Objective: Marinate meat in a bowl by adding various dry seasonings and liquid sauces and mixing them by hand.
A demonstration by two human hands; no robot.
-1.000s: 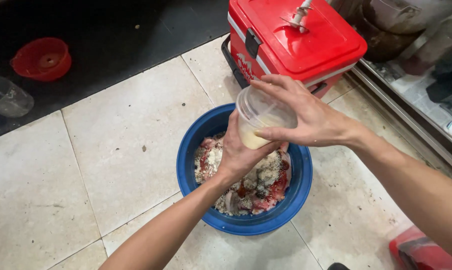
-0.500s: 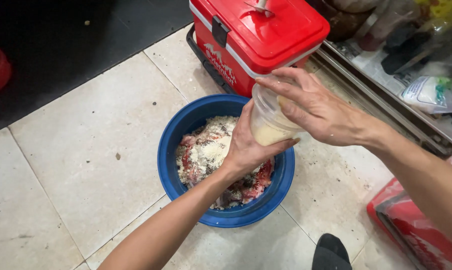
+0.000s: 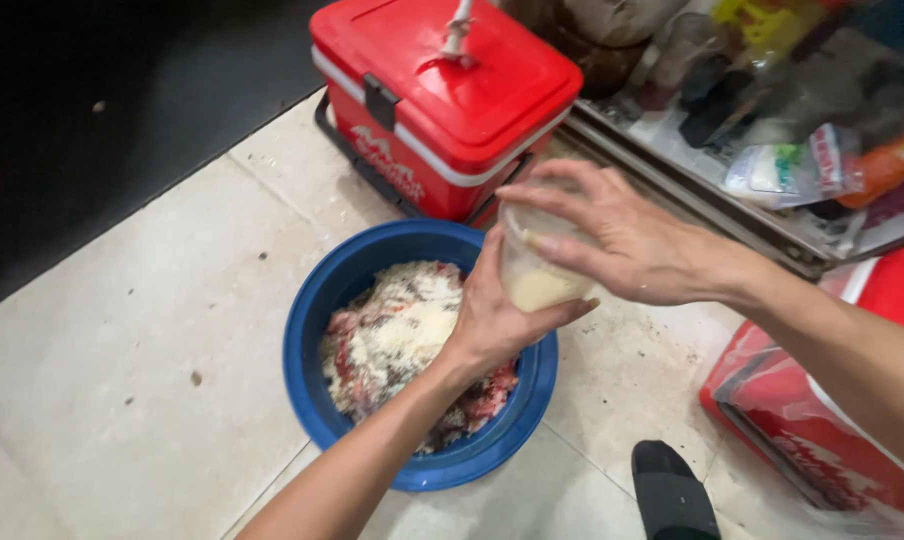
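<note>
clear plastic cup (image 3: 537,270) clasped by both hands' grip, left hand (image 3: 497,320) and right hand (image 3: 627,245), over blue bowl (image 3: 312,330) rim.

Bright even overhead light, soft shadows, blurred upper right, dark upper left

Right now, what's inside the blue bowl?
The blue bowl holds red meat pieces covered by pale crumbly powder. The left hand hides part; the bottom is covered.

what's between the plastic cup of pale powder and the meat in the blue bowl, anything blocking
Only the left hand, which cradles the clear cup from below, over the blue bowl's right side. The right hand grips the cup from above. The powder-dusted meat lies uncovered to the left of it.
</note>
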